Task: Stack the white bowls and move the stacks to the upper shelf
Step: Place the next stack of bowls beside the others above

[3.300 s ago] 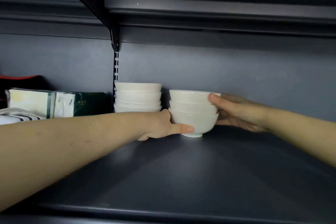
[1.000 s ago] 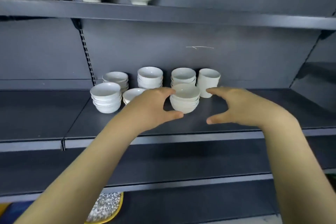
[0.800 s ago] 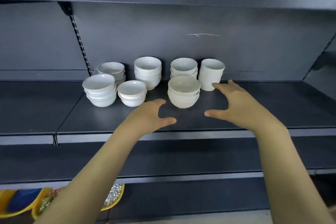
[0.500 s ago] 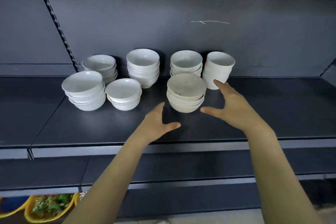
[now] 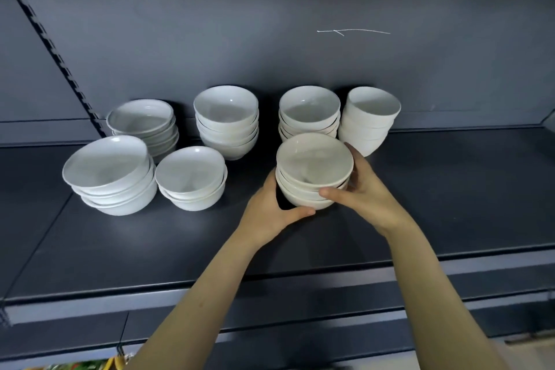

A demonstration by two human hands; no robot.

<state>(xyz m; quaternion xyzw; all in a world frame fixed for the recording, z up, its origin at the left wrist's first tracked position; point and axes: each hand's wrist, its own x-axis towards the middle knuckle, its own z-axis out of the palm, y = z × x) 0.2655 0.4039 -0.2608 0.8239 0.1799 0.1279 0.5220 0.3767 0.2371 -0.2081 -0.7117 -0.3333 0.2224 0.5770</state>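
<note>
A short stack of white bowls (image 5: 313, 171) stands near the middle of the dark lower shelf (image 5: 450, 189). My left hand (image 5: 270, 210) cups the stack's left side, thumb curled under its base. My right hand (image 5: 363, 192) wraps the right side, thumb across the front and fingers behind. The stack rests on the shelf. The upper shelf is out of view.
Several other white bowl stacks stand on the same shelf: two at the front left (image 5: 111, 174) (image 5: 192, 179), and four along the back wall (image 5: 144, 126) (image 5: 228, 120) (image 5: 309, 112) (image 5: 369, 117). A slotted upright (image 5: 51, 48) runs up the left. The shelf's front edge (image 5: 270, 282) is below my forearms.
Both hands have left the upper shelf, dropped to the lower shelf and closed in from either side onto the front middle stack. The view has tilted down.
</note>
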